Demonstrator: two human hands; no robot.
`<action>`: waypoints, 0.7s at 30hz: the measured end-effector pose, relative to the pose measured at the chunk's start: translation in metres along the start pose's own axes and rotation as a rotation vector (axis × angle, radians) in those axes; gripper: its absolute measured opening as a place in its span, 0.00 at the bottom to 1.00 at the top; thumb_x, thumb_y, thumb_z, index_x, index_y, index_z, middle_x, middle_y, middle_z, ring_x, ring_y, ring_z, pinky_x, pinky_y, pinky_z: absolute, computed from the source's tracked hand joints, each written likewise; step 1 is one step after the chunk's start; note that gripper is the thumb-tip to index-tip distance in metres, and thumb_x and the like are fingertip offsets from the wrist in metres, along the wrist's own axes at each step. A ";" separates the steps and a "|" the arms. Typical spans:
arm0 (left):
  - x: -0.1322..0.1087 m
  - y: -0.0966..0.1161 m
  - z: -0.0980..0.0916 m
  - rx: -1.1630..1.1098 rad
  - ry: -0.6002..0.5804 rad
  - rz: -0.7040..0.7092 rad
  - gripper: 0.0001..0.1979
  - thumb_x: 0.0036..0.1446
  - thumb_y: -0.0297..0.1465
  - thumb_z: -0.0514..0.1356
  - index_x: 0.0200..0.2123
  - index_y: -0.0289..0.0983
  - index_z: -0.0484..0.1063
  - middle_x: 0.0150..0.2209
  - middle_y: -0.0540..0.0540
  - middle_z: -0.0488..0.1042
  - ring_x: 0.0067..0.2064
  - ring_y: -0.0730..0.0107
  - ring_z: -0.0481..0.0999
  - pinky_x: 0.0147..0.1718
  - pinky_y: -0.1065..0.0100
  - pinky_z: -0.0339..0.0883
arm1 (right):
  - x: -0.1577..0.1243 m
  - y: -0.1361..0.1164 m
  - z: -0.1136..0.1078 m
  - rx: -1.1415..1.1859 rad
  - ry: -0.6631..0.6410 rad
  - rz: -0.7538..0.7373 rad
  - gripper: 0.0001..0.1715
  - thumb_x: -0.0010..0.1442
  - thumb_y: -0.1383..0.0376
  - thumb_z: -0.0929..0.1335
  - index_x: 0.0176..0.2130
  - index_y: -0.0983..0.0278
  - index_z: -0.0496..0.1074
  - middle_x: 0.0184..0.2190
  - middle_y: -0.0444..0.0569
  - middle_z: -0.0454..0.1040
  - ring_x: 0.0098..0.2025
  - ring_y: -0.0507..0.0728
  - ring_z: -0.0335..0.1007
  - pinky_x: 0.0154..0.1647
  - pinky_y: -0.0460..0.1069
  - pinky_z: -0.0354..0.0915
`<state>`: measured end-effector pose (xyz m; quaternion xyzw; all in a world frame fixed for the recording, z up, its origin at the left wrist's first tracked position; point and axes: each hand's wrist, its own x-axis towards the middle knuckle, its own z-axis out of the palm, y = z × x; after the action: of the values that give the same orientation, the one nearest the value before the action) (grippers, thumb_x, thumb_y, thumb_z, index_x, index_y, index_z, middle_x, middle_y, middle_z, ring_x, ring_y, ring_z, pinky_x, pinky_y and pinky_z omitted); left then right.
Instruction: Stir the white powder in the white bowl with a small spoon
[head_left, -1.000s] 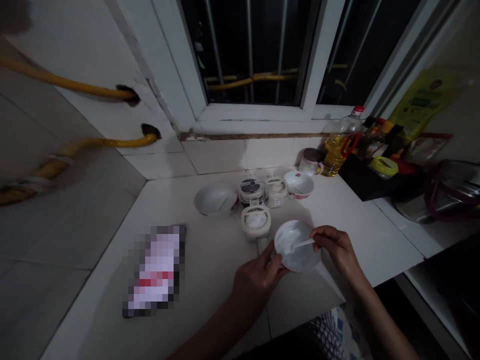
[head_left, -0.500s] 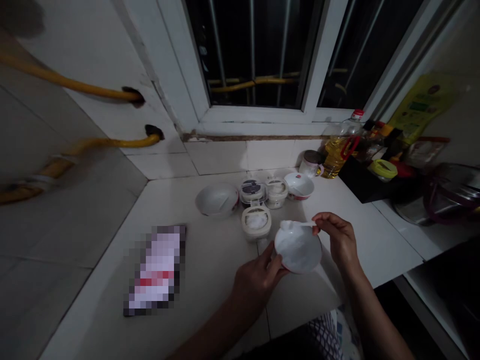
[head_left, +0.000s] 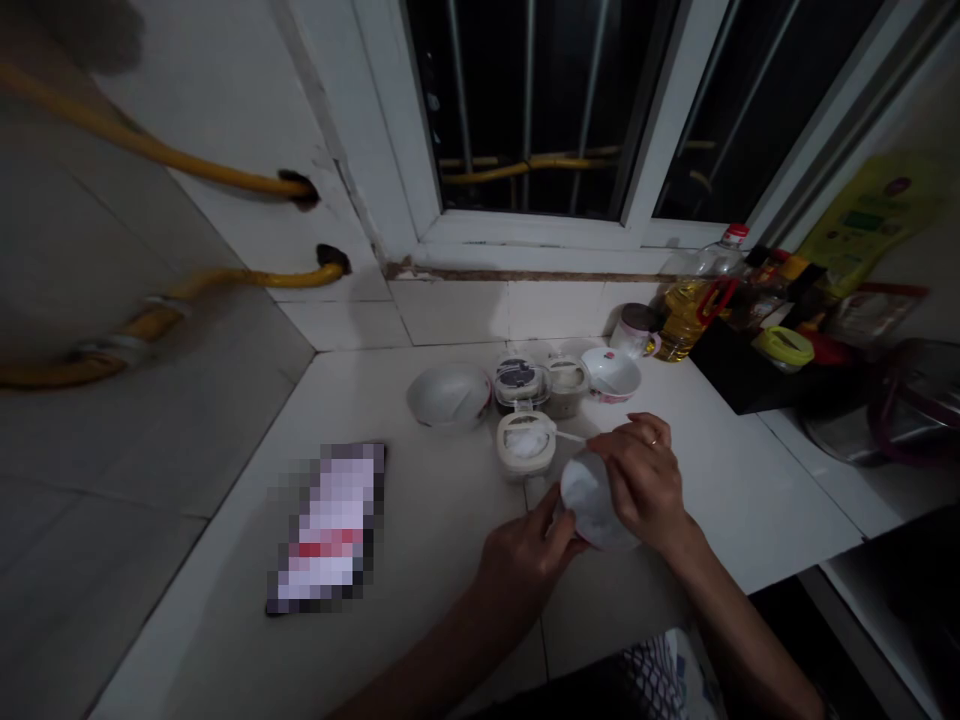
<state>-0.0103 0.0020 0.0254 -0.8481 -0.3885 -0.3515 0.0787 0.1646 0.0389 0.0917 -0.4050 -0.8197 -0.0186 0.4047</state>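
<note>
My left hand (head_left: 534, 545) is closed on the near left rim of a small white bowl (head_left: 592, 500), which is tilted and has white stuff inside. Above the bowl, my right hand (head_left: 645, 475) pinches the handle of a small white spoon (head_left: 571, 436) and hides the bowl's right side. The spoon points left, with its end at the opened white-rimmed seasoning jar (head_left: 525, 462), where white granules show. Right behind that jar stand a dark-topped seasoning jar (head_left: 519, 378) and another pale seasoning jar (head_left: 566, 385).
A wide white bowl (head_left: 450, 395) and a smaller flowered bowl (head_left: 611, 375) stand behind. A pixelated flat phone-like object (head_left: 326, 530) lies at left. Toward the right are a lidded mug (head_left: 636, 332), an oil bottle (head_left: 694, 300), a black condiment box (head_left: 739, 370) and a metal pot (head_left: 900, 410).
My right hand has moved left over the bowl, carrying the spoon from above the bowl to the opened jar. The whole view has shifted slightly. My left hand keeps holding the bowl.
</note>
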 end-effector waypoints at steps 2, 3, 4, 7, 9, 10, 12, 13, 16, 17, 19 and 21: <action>0.000 0.000 0.000 -0.007 0.001 0.000 0.16 0.68 0.36 0.48 0.37 0.34 0.72 0.47 0.35 0.76 0.28 0.70 0.78 0.25 0.72 0.72 | -0.003 0.001 -0.013 0.071 0.042 0.089 0.13 0.60 0.72 0.62 0.40 0.59 0.72 0.30 0.46 0.76 0.33 0.56 0.69 0.52 0.59 0.58; 0.000 0.000 0.000 -0.011 0.003 0.001 0.17 0.68 0.36 0.48 0.37 0.34 0.71 0.47 0.35 0.75 0.29 0.70 0.78 0.25 0.72 0.72 | -0.005 0.002 -0.020 0.101 0.039 0.142 0.11 0.60 0.71 0.62 0.38 0.60 0.72 0.28 0.45 0.75 0.31 0.55 0.68 0.51 0.59 0.59; -0.001 0.000 0.000 -0.014 0.002 0.003 0.16 0.68 0.36 0.48 0.37 0.34 0.71 0.47 0.35 0.75 0.29 0.70 0.78 0.25 0.72 0.72 | -0.009 0.004 -0.027 0.117 0.001 0.195 0.10 0.61 0.70 0.62 0.37 0.59 0.72 0.26 0.44 0.74 0.30 0.55 0.67 0.50 0.58 0.58; -0.001 0.000 -0.001 -0.014 -0.014 0.003 0.15 0.67 0.36 0.50 0.38 0.34 0.72 0.48 0.35 0.75 0.29 0.69 0.78 0.25 0.71 0.72 | -0.023 0.010 -0.047 0.116 -0.168 0.331 0.08 0.61 0.68 0.63 0.36 0.59 0.72 0.22 0.43 0.72 0.31 0.56 0.66 0.49 0.58 0.58; -0.001 -0.001 -0.001 -0.011 -0.025 0.006 0.13 0.66 0.35 0.52 0.39 0.34 0.72 0.48 0.35 0.75 0.29 0.68 0.78 0.25 0.70 0.73 | -0.033 0.012 -0.055 0.127 -0.230 0.395 0.09 0.62 0.67 0.63 0.36 0.60 0.72 0.22 0.44 0.72 0.32 0.57 0.66 0.45 0.57 0.59; -0.001 -0.001 -0.002 -0.013 -0.029 0.009 0.13 0.66 0.35 0.52 0.40 0.34 0.72 0.49 0.35 0.74 0.29 0.68 0.79 0.26 0.70 0.73 | -0.038 0.013 -0.057 0.138 -0.252 0.415 0.09 0.62 0.66 0.62 0.35 0.60 0.72 0.22 0.45 0.71 0.33 0.58 0.66 0.43 0.56 0.59; -0.001 -0.002 -0.002 -0.017 -0.028 0.014 0.13 0.66 0.35 0.52 0.38 0.34 0.72 0.49 0.35 0.74 0.30 0.68 0.79 0.26 0.71 0.73 | -0.044 0.011 -0.058 0.159 -0.286 0.448 0.10 0.62 0.66 0.62 0.35 0.60 0.72 0.22 0.46 0.71 0.33 0.58 0.65 0.42 0.55 0.60; -0.001 -0.002 -0.002 -0.020 -0.025 0.015 0.13 0.66 0.35 0.52 0.38 0.34 0.72 0.49 0.34 0.74 0.30 0.68 0.79 0.26 0.71 0.73 | -0.047 0.009 -0.056 0.169 -0.302 0.465 0.10 0.62 0.66 0.62 0.35 0.59 0.72 0.23 0.46 0.71 0.33 0.58 0.65 0.42 0.55 0.60; -0.001 -0.002 -0.002 -0.032 -0.011 0.014 0.15 0.67 0.35 0.50 0.39 0.33 0.72 0.48 0.34 0.75 0.31 0.67 0.79 0.26 0.71 0.73 | -0.050 0.001 -0.047 0.244 -0.323 0.541 0.11 0.62 0.65 0.62 0.33 0.59 0.72 0.23 0.46 0.72 0.35 0.58 0.66 0.41 0.54 0.60; -0.001 -0.002 -0.002 -0.039 -0.015 0.015 0.15 0.67 0.35 0.49 0.40 0.34 0.72 0.48 0.34 0.75 0.33 0.67 0.79 0.27 0.71 0.73 | -0.050 -0.001 -0.044 0.281 -0.317 0.581 0.11 0.62 0.65 0.62 0.32 0.59 0.73 0.23 0.46 0.72 0.35 0.59 0.66 0.40 0.53 0.60; -0.001 -0.002 -0.002 -0.050 -0.029 0.012 0.15 0.67 0.35 0.49 0.41 0.34 0.72 0.48 0.35 0.75 0.34 0.67 0.80 0.26 0.71 0.73 | -0.050 -0.004 -0.037 0.352 -0.285 0.672 0.12 0.61 0.64 0.63 0.29 0.60 0.73 0.22 0.46 0.72 0.36 0.59 0.67 0.40 0.53 0.61; -0.001 -0.002 -0.003 -0.047 -0.037 0.011 0.15 0.67 0.35 0.48 0.41 0.34 0.72 0.48 0.35 0.75 0.33 0.67 0.79 0.25 0.71 0.73 | -0.051 -0.004 -0.033 0.409 -0.235 0.773 0.11 0.59 0.62 0.64 0.28 0.60 0.73 0.20 0.46 0.72 0.36 0.59 0.67 0.40 0.52 0.60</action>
<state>-0.0139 0.0013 0.0264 -0.8583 -0.3768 -0.3443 0.0532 0.2008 -0.0082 0.0807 -0.5923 -0.6357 0.3423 0.3577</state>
